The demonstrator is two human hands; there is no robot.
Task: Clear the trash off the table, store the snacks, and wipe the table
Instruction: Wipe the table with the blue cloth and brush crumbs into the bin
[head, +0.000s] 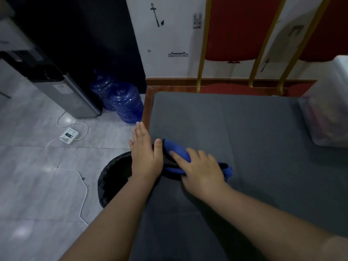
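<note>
At the grey table's (pixel 263 129) left edge, a blue cloth (pixel 178 149) was pressed flat by the right hand (pixel 203 170); left hand (pixel 145 157) was held open, fingers straight, above a black-lined bin (pixel 113 181).

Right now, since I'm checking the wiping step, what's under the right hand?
The right hand presses on a blue cloth lying on the grey table; the cloth shows on both sides of it. The part under the palm is covered, so crumbs there can't be seen.
</note>
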